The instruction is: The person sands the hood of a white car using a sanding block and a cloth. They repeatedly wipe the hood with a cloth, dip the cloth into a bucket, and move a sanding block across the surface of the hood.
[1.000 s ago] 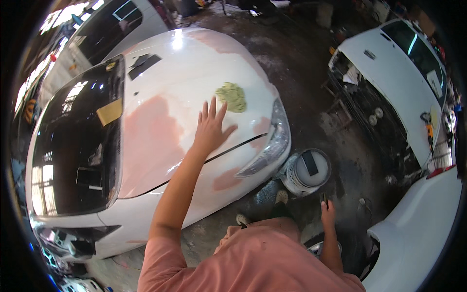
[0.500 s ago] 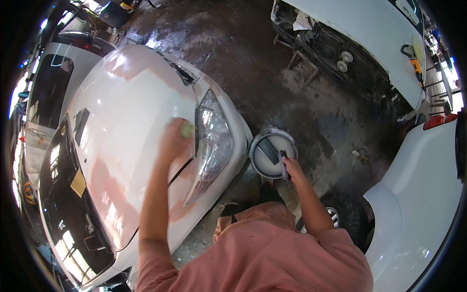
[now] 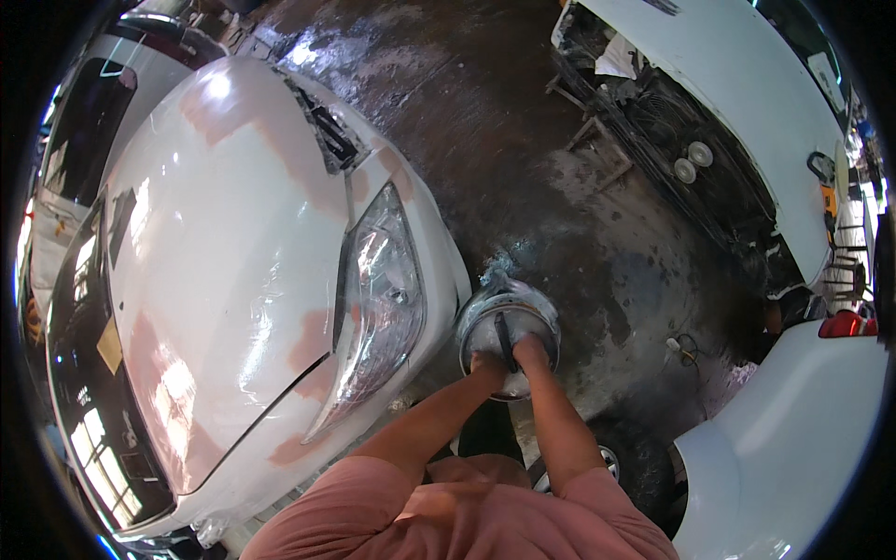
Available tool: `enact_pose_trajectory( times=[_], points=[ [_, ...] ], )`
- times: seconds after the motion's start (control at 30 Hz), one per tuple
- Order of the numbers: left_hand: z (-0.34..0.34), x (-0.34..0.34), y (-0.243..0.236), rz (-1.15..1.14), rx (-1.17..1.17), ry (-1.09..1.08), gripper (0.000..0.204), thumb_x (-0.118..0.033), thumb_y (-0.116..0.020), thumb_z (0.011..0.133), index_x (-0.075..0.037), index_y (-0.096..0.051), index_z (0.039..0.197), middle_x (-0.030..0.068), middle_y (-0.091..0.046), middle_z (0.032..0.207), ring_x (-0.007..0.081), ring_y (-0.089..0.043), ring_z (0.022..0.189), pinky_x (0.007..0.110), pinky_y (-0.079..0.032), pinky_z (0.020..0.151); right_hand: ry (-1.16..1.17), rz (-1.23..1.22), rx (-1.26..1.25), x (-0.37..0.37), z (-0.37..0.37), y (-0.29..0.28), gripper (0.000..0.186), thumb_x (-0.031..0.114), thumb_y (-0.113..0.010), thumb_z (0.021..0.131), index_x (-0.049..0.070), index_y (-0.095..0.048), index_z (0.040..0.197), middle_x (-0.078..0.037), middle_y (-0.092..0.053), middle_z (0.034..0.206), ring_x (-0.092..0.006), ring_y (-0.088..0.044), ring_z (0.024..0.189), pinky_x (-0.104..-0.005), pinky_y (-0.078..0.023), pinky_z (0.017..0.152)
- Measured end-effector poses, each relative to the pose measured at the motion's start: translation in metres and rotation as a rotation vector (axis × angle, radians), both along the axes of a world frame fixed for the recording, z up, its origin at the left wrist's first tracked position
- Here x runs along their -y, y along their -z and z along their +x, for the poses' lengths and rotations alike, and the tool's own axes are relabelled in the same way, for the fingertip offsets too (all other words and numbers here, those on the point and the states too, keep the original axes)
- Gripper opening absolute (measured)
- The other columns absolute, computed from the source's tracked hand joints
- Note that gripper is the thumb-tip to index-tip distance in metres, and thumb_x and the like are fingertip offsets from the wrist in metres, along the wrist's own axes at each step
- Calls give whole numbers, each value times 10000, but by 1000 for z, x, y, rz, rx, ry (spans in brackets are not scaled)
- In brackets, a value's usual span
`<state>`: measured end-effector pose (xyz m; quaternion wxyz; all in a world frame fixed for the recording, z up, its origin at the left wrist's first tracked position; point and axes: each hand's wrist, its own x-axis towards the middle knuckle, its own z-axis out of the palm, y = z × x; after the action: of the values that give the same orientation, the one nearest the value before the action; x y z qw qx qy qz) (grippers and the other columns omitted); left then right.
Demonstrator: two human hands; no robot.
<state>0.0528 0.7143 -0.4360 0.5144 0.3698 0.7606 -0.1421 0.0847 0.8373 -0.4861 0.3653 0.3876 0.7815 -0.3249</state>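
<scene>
Both of my hands are down inside a round bucket (image 3: 557, 347) of cloudy, greyish water. My left hand (image 3: 488, 364) reaches in from the left, its fingers hidden in the water, so whatever it holds does not show. My right hand (image 3: 530, 349) is beside it, against a dark narrow block (image 3: 505, 338) that stands up between the two hands and appears held in the right one. Left of the bucket, a white car's hood (image 3: 243, 233) is wet, with pinkish filler patches. Its clear headlight (image 3: 381, 294) is nearest my left forearm.
A second white car with an exposed front (image 3: 672, 140) stands at the far right. A white body panel with a red tail light (image 3: 847, 325) is at the right, near a wheel (image 3: 627, 471). The dark floor (image 3: 485, 121) is wet. A yellow sheet (image 3: 110, 345) lies on the windshield.
My left hand has left the hood, where it held a yellow-green pad, and gone into the bucket. My right hand has lowered the dark block from the rim into the water.
</scene>
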Motion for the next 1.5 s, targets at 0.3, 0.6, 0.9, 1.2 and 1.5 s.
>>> enact_pose_trajectory(
  times=[0.3, 0.6, 0.9, 1.2, 1.5],
  points=[
    [13, 23, -19, 27, 29, -38, 509, -262, -808, 885, -161, -743, 1380, 125, -690, 1432, 425, -648, 1304, 733, -502, 944, -297, 88, -141, -17, 32, -74, 505, 407, -623, 1009, -45, -725, 1211, -332, -695, 1259, -508, -647, 1219, -547, -516, 1039],
    [-33, 259, -323, 672, -574, -664, 545, -268, -800, 834, -149, -672, 1350, 143, -665, 1299, 375, -651, 1217, 525, -566, 960, -353, 141, -654, 18, 15, -231, 504, 289, -655, 1023, -6, -618, 1431, -254, -614, 1402, -450, -596, 1278, -510, -472, 1079],
    [19, 572, -431, 544, -1349, -1023, 531, -264, -823, 800, -184, -692, 1309, 97, -640, 1332, 347, -602, 1265, 552, -517, 998, -1008, -364, -1290, 353, -117, -414, 425, 178, -669, 1035, 31, -641, 1433, -193, -619, 1348, -383, -612, 1229, -448, -499, 1054],
    [64, 667, -421, 1007, -1279, -1378, 479, -182, -845, 838, -91, -649, 1265, 87, -681, 1259, 254, -652, 1198, 407, -532, 1028, -1682, -535, -1398, 577, -189, -456, 441, 228, -755, 936, 89, -703, 1351, -110, -674, 1330, -348, -589, 1254, -459, -454, 1100],
    [84, 735, -519, 1596, -1045, -1980, 362, -146, -776, 878, -73, -636, 1204, 43, -678, 1074, 141, -674, 982, 304, -571, 903, -1914, -1020, -1465, 744, -110, -473, 382, 237, -749, 924, 205, -729, 1305, -38, -706, 1269, -301, -619, 1208, -469, -482, 1046]
  ],
)
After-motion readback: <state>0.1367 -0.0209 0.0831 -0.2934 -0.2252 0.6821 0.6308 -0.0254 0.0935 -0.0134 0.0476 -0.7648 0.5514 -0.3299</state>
